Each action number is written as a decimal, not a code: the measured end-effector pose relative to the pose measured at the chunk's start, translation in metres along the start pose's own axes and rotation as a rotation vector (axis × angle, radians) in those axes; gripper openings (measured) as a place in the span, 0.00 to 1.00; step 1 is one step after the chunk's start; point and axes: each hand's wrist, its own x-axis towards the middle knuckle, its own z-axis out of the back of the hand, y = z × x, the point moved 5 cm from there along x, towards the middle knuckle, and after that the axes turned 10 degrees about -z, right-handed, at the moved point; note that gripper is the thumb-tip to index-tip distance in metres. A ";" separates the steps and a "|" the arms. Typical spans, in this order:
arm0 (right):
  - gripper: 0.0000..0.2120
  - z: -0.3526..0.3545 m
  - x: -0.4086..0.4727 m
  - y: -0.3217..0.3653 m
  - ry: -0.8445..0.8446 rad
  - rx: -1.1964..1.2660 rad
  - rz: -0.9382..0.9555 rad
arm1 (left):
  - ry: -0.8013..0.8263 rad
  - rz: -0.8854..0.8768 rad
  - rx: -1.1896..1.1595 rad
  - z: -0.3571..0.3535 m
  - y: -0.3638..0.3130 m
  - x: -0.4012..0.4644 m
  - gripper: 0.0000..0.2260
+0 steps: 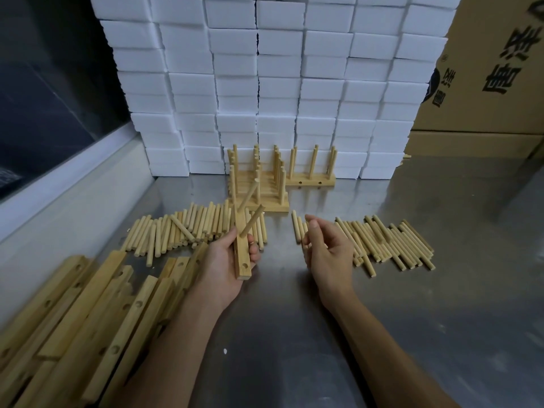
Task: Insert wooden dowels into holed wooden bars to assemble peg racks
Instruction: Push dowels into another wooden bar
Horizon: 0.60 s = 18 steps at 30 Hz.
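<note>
At center, the left hand (226,260) grips a bar (242,245); the right hand (326,248), fingers loosely curled, is empty and should pick a dowel (295,228) and push it straight into the free hole (245,265).

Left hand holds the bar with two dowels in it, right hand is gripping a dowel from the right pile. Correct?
Not quite. In the head view the right hand holds nothing; its loosely curled fingers hover over the right pile. The left hand does hold the bar with two dowels in it.
</note>
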 end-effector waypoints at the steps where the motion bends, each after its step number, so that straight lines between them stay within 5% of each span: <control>1: 0.09 -0.001 0.000 0.001 0.006 -0.023 0.012 | 0.001 0.000 -0.002 0.000 0.000 0.000 0.15; 10: 0.03 -0.003 -0.004 0.002 0.025 -0.096 -0.072 | 0.015 0.010 0.009 -0.001 0.000 0.001 0.14; 18: 0.22 -0.007 -0.001 -0.007 0.091 -0.249 -0.117 | 0.014 0.016 0.009 -0.003 -0.001 0.001 0.15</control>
